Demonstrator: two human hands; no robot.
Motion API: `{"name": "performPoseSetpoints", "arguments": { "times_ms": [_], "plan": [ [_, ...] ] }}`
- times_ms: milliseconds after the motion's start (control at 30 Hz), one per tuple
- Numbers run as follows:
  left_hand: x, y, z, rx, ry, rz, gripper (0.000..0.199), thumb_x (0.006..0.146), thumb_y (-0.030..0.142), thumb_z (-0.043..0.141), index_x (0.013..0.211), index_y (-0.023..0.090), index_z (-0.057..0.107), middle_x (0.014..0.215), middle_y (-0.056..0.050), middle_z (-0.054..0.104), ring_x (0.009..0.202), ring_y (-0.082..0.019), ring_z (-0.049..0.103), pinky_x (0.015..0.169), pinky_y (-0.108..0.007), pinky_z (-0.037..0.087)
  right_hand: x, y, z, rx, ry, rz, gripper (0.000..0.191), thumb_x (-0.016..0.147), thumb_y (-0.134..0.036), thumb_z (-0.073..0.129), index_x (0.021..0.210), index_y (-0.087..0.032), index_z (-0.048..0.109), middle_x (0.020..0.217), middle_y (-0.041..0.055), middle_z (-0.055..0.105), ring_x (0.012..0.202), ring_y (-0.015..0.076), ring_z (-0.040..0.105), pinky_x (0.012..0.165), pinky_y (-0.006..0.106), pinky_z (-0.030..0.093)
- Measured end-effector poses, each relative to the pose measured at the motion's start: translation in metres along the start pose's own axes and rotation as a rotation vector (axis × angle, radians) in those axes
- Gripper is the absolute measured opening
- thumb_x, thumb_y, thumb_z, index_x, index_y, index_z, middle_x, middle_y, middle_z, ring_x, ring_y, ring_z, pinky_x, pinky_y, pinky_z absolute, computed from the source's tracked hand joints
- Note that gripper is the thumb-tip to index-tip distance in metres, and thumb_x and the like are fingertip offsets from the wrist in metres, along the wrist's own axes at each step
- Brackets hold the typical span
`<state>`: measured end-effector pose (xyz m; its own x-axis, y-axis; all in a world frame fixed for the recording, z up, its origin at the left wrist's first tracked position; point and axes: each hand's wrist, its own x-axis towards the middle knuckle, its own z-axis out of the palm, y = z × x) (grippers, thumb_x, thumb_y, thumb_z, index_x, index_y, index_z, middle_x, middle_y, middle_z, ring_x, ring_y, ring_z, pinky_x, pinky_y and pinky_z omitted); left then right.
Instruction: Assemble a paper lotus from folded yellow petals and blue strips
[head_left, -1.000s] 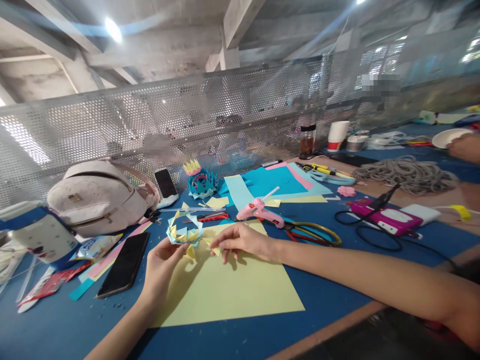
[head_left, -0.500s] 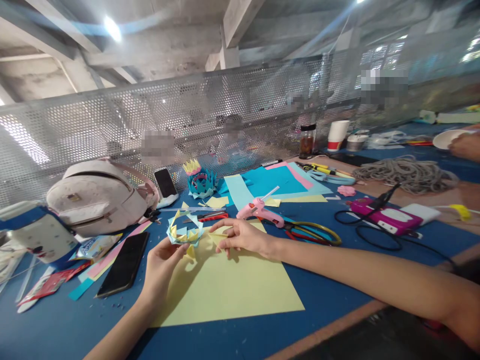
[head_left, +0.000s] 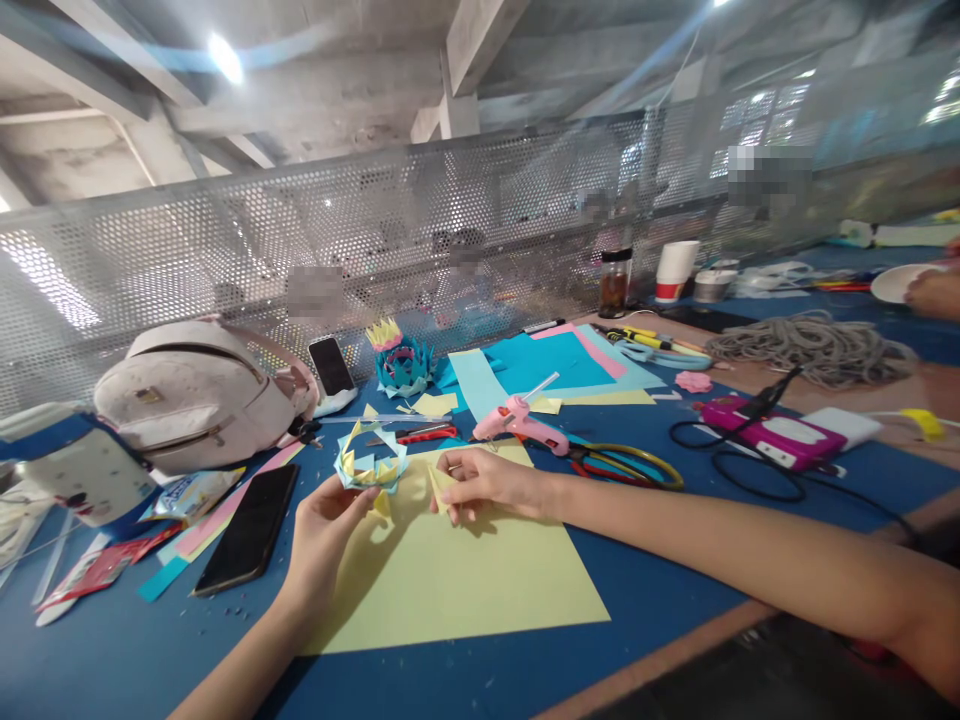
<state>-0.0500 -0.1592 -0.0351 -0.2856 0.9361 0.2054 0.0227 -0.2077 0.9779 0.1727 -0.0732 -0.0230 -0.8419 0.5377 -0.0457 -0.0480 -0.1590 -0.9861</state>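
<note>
My left hand (head_left: 330, 520) pinches the lower rim of a ring of folded paper points (head_left: 371, 468), pale blue outside and yellow inside. In my right hand (head_left: 480, 485) a small folded yellow paper piece (head_left: 441, 488) is held between thumb and fingers, a short way right of the ring. Both hands are over a large yellow paper sheet (head_left: 480, 580) lying on the blue table. Just behind my right hand rests a pink glue gun (head_left: 517, 425) with a clear stick in its back. Another small yellow piece (head_left: 382, 505) shows below the ring.
Scissors (head_left: 630, 465) and a red-handled cutter (head_left: 427, 434) lie near the glue gun. Behind are a blue paper lotus (head_left: 405, 368) and blue sheets (head_left: 555, 360). A black phone (head_left: 247, 530) and a backpack (head_left: 195, 395) are left; a magenta power bank (head_left: 772, 435) is right. Another person's hand (head_left: 930, 295) holds a bowl.
My right hand's fingers have curled in around the small yellow piece, which has turned more upright and moved slightly right. My left hand and the paper ring stay in place.
</note>
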Motion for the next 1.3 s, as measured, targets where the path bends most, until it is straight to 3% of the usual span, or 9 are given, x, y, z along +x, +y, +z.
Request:
{"name": "performPoseSetpoints", "arguments": {
  "times_ms": [267, 533, 700, 1133, 1300],
  "plan": [
    [0.0, 0.0, -0.001, -0.005, 0.0, -0.008, 0.026, 0.07, 0.032, 0.082, 0.09, 0.016, 0.075, 0.076, -0.002, 0.074, 0.066, -0.012, 0.061, 0.06, -0.02, 0.051, 0.001, 0.001, -0.005, 0.23, -0.085, 0.075, 0.048, 0.077, -0.025, 0.08, 0.112, -0.016, 0.049, 0.107, 0.012, 0.07, 0.078, 0.0112, 0.07, 0.059, 0.014, 0.052],
    [0.0, 0.0, -0.001, 0.001, 0.006, -0.018, 0.028, 0.069, 0.033, 0.082, 0.09, 0.016, 0.075, 0.074, -0.002, 0.072, 0.066, -0.014, 0.061, 0.06, -0.021, 0.051, 0.003, 0.008, -0.007, 0.311, -0.1, 0.049, 0.044, 0.093, -0.044, 0.06, 0.122, -0.012, 0.056, 0.117, 0.0194, 0.067, 0.094, 0.0199, 0.072, 0.068, 0.019, 0.056],
    [-0.001, 0.003, 0.0, 0.022, 0.003, -0.001, 0.027, 0.07, 0.034, 0.081, 0.088, 0.015, 0.074, 0.068, -0.001, 0.068, 0.064, -0.014, 0.059, 0.059, -0.022, 0.05, 0.0, 0.005, -0.004, 0.222, -0.078, 0.029, 0.041, 0.092, -0.043, 0.062, 0.119, -0.012, 0.06, 0.12, 0.0181, 0.067, 0.094, 0.0178, 0.072, 0.069, 0.016, 0.056],
    [-0.001, 0.003, 0.0, 0.034, 0.009, 0.001, 0.027, 0.07, 0.033, 0.081, 0.088, 0.015, 0.074, 0.076, -0.004, 0.072, 0.064, -0.014, 0.06, 0.059, -0.023, 0.05, -0.004, -0.003, 0.001, 0.041, -0.004, 0.011, 0.037, 0.088, -0.049, 0.064, 0.095, -0.013, 0.064, 0.104, 0.0109, 0.072, 0.082, 0.0138, 0.072, 0.058, 0.014, 0.049],
    [-0.001, 0.003, 0.0, 0.033, 0.004, -0.004, 0.026, 0.071, 0.033, 0.081, 0.089, 0.015, 0.074, 0.073, -0.003, 0.071, 0.064, -0.014, 0.06, 0.058, -0.022, 0.05, -0.006, -0.004, 0.002, -0.019, -0.014, -0.042, 0.038, 0.091, -0.048, 0.061, 0.098, -0.011, 0.069, 0.107, 0.0122, 0.071, 0.089, 0.012, 0.068, 0.065, 0.015, 0.049]
  ]
}}
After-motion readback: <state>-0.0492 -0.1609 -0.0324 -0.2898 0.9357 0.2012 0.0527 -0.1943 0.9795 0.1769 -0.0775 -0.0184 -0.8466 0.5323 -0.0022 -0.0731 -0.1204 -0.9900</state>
